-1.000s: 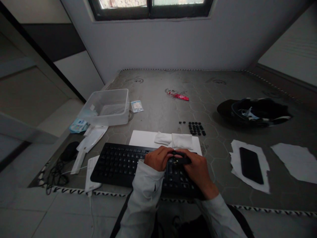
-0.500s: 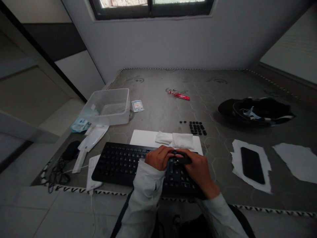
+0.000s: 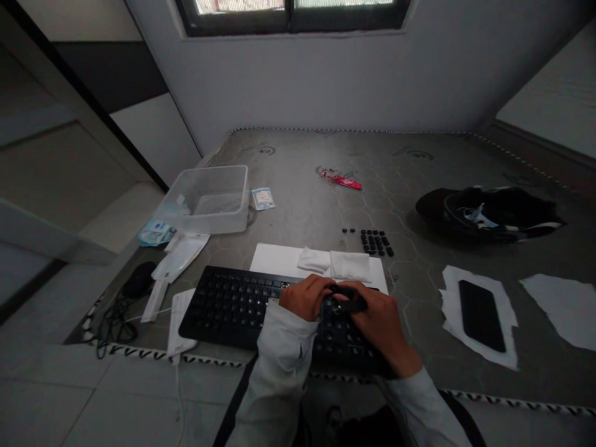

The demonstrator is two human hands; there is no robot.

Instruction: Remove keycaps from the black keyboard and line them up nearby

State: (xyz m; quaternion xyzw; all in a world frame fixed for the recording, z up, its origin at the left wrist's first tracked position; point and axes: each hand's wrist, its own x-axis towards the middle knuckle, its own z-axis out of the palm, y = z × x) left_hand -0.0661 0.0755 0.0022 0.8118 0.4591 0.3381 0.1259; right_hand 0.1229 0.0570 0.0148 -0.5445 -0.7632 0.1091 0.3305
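Observation:
A black keyboard [image 3: 228,304] lies at the table's front edge, a little slanted. My left hand [image 3: 306,298] is closed over its right half, fingertips bent inward beside my right hand; what they pinch, if anything, is hidden. My right hand [image 3: 379,316] is closed around a small dark tool [image 3: 351,304] whose exact kind does not show, held low over the keys. Behind the hands, two folded white cloths [image 3: 350,266] rest on a white sheet [image 3: 270,257]. Several loose black keycaps [image 3: 376,242] stand grouped in rows beyond the sheet.
At left are a clear plastic bin [image 3: 209,202], a small packet [image 3: 263,198], a black mouse [image 3: 138,279] and a white power strip [image 3: 179,323]. A red-handled item [image 3: 342,180] lies farther back. On the right sit a black cap [image 3: 488,214] and a phone [image 3: 482,315] on white paper.
The whole scene sits slightly farther right in the picture, as the camera has turned a little left. Both hands stay at about the same place on the keyboard.

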